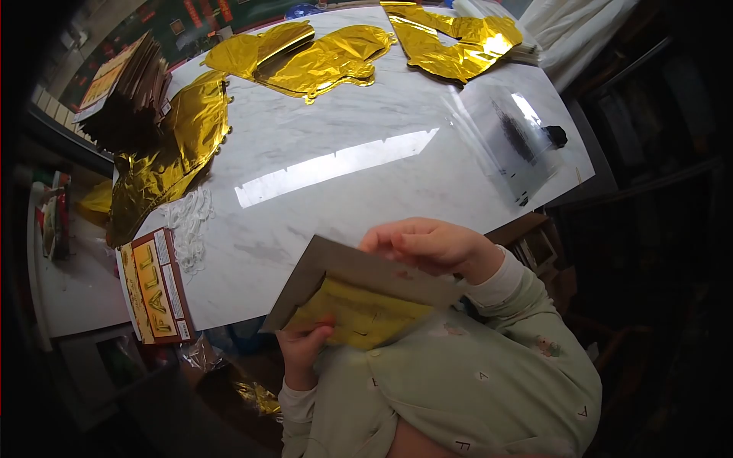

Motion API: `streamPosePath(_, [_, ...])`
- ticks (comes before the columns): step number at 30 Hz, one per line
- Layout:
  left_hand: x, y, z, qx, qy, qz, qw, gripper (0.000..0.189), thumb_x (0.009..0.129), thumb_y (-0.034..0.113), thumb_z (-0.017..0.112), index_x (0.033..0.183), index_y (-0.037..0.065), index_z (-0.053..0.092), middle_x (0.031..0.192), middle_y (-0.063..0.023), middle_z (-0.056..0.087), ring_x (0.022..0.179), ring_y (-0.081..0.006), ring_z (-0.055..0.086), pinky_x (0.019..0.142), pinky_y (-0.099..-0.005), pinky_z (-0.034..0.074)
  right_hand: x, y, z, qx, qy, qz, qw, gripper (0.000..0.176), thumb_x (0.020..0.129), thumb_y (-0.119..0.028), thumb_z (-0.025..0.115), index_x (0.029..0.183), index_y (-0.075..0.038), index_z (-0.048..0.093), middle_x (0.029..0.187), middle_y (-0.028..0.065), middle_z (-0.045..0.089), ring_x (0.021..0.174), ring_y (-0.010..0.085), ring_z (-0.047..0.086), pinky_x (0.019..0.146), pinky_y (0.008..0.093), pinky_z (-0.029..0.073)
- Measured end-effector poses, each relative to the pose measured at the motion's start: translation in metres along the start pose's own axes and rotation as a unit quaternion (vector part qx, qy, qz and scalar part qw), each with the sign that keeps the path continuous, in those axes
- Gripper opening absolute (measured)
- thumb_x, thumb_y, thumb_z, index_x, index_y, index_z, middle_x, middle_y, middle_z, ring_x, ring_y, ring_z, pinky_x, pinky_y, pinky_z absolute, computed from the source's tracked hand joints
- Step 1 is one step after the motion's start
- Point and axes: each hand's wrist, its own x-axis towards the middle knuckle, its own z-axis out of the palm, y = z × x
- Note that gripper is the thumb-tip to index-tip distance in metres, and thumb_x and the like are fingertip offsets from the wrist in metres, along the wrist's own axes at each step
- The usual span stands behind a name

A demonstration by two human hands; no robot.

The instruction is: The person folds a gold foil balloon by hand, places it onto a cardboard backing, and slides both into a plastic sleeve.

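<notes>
My left hand (301,343) grips the lower edge of a grey cardboard sleeve (359,276) with folded gold foil (359,317) showing inside it. My right hand (427,246) holds the sleeve's upper right edge, fingers curled over the card. Both hands hold the packet just in front of the near edge of a white marble table (343,191). Pale green sleeves cover both arms.
Gold foil balloons lie at the table's left (172,153), far middle (305,57) and far right (454,38). A stack of brown packets (126,88) sits far left. A printed packet (156,286) and white string (191,225) lie near left. Clear plastic sheet (511,137) lies right.
</notes>
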Motion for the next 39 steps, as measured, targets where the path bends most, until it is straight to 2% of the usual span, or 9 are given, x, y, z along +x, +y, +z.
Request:
streamPosePath(2, [0.004,0.007,0.006,0.017,0.014,0.010,1.000,0.018,0.087,0.002,0.086,0.103,-0.004,0.080,0.100,-0.0078,0.079,0.087,-0.0143,0.071,0.082,-0.0292,0.055,-0.005,-0.010,0.004,-0.177,0.152,-0.057,0.971,0.063,0.109,-0.053,0.056,0.140,0.001,0.055,0.127,0.0017,0.064,0.106,0.0050,0.060,0.088,0.0212,0.045])
streamPosePath(4, [0.006,0.014,0.017,0.036,0.055,-0.007,0.998,0.016,0.090,0.003,0.084,0.104,-0.004,0.080,0.100,-0.0066,0.078,0.088,-0.0126,0.070,0.082,-0.0281,0.054,-0.016,-0.025,0.004,-0.193,0.182,-0.072,0.961,0.052,0.109,-0.042,0.060,0.143,-0.002,0.057,0.129,0.0030,0.064,0.115,0.0083,0.060,0.095,0.0244,0.045])
streamPosePath(6, [0.009,0.018,0.032,0.054,0.098,-0.021,0.993,0.015,0.093,0.003,0.082,0.105,-0.004,0.079,0.100,-0.0055,0.078,0.088,-0.0109,0.069,0.082,-0.0270,0.054,-0.017,-0.028,0.007,-0.493,0.287,-0.184,0.801,0.051,0.103,-0.034,0.071,0.142,-0.005,0.059,0.135,0.0070,0.062,0.125,0.0142,0.058,0.105,0.0316,0.046])
streamPosePath(7, [0.012,0.019,0.040,0.066,0.132,-0.025,0.989,0.015,0.095,0.009,0.081,0.104,-0.004,0.079,0.098,-0.0047,0.078,0.087,-0.0104,0.068,0.082,-0.0259,0.052,-0.013,-0.029,0.014,-0.654,0.303,-0.215,0.659,0.061,0.093,-0.032,0.080,0.144,-0.006,0.058,0.144,0.0125,0.058,0.138,0.0243,0.054,0.116,0.0421,0.041])
streamPosePath(10, [0.009,0.014,0.047,0.102,0.148,-0.024,0.983,0.028,0.102,0.021,0.076,0.112,-0.005,0.076,0.101,-0.0064,0.077,0.090,-0.0109,0.069,0.084,-0.0275,0.054,0.002,0.000,0.038,-0.758,0.212,-0.231,0.572,0.070,0.087,-0.036,0.085,0.145,-0.008,0.058,0.151,0.0159,0.053,0.145,0.0333,0.049,0.121,0.0503,0.037])
streamPosePath(17, [0.000,0.015,0.047,0.006,0.054,-0.034,0.998,0.036,0.108,0.022,0.067,0.128,-0.008,0.062,0.116,-0.0145,0.075,0.099,-0.0190,0.074,0.087,-0.0328,0.062,0.014,0.045,0.028,-0.780,0.185,-0.208,0.561,0.060,0.084,-0.031,0.086,0.136,-0.010,0.065,0.144,0.0134,0.059,0.138,0.0374,0.054,0.118,0.0564,0.040])
streamPosePath(22, [-0.003,0.020,0.045,-0.064,0.054,-0.177,0.981,0.033,0.100,-0.006,0.066,0.133,-0.008,0.060,0.125,-0.0177,0.072,0.104,-0.0209,0.074,0.091,-0.0331,0.063,0.011,0.046,0.027,-0.769,0.154,-0.249,0.568,0.038,0.086,-0.022,0.085,0.120,-0.011,0.072,0.135,0.0102,0.064,0.129,0.0343,0.060,0.115,0.0552,0.043])
streamPosePath(35, [0.009,0.019,0.050,-0.096,0.003,-0.180,0.979,0.031,0.105,-0.004,0.061,0.135,-0.010,0.061,0.127,-0.0182,0.073,0.117,-0.0225,0.072,0.100,-0.0325,0.060,0.012,0.046,0.021,-0.769,0.233,-0.254,0.539,0.031,0.085,-0.021,0.084,0.114,-0.013,0.076,0.129,0.0077,0.069,0.129,0.0337,0.060,0.116,0.0592,0.041])
streamPosePath(39, [0.011,0.029,0.049,-0.071,-0.035,-0.186,0.979,0.037,0.105,-0.001,0.061,0.141,-0.008,0.058,0.135,-0.0179,0.070,0.123,-0.0232,0.069,0.102,-0.0324,0.058,0.014,0.037,0.014,-0.746,0.232,-0.232,0.579,0.032,0.086,-0.022,0.083,0.116,-0.014,0.075,0.130,0.0076,0.068,0.131,0.0334,0.060,0.116,0.0601,0.040])
